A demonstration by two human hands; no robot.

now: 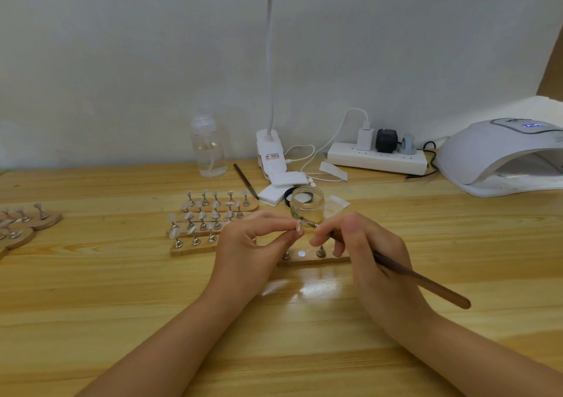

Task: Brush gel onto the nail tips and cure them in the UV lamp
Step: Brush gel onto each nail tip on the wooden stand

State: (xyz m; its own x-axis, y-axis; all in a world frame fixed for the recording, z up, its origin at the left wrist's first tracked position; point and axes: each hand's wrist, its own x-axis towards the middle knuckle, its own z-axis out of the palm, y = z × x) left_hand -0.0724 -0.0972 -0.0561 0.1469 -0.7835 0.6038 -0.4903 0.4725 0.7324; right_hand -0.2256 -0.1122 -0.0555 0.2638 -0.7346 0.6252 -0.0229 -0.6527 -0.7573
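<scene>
My left hand (253, 241) is pinching a glossy oval nail tip (299, 228); my right hand (362, 250) is gripping a slim wooden brush (420, 280), its bristles touching the tip. Just behind the tip is standing a clear glass jar (307, 204). Far right of the jar is sitting the smooth white domed lamp (499, 158).

We have a single head-worn view, looking forward and down, close over the tabletop (91, 290), facing the wall (122, 46) behind.
</scene>
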